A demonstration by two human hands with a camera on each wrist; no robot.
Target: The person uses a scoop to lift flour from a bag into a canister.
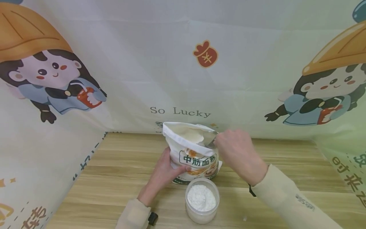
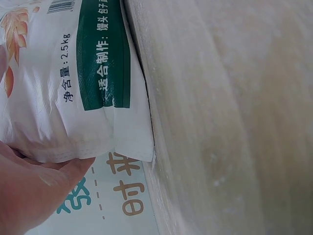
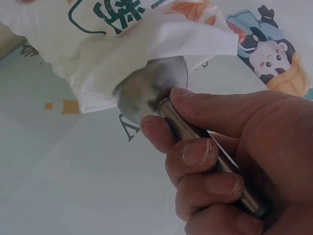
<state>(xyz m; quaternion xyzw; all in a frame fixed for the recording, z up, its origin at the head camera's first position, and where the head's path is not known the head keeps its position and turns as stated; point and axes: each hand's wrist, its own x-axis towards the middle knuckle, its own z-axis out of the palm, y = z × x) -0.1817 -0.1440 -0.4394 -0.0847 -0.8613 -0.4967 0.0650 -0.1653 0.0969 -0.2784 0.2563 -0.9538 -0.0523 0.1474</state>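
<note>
A white flour bag (image 1: 183, 173) stands on the table with its top folded outward and pale flour (image 1: 190, 135) visible inside. My left hand (image 1: 168, 168) holds the bag's left side, thumb across the printed front and fingers round the side. In my right hand (image 1: 238, 152) is a metal scoop (image 3: 159, 81), its handle wrapped by the fingers and thumb. The scoop's head dips partly into the right end of the bag's mouth, and the cloth-like rim hides part of it. Just in front of the bag, a clear round tub (image 1: 201, 218) contains white flour.
The wood-grain table (image 1: 120, 168) is bounded at the back and sides by a printed cloth (image 1: 137, 63). The bag stands close to the back cloth. A small white speck (image 1: 244, 218) lies right of the tub.
</note>
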